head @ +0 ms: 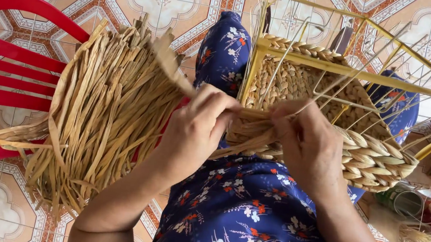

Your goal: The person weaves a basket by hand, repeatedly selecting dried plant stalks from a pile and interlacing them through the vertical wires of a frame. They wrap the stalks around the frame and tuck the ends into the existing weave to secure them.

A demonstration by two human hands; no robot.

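While the half-woven basket (334, 124) rests on my lap, my left hand (195, 129) pinches a straw strand (172, 70), fingers closed; my right hand (310, 145) grips the basket's braided rim, beside the straw bundle (102, 119).
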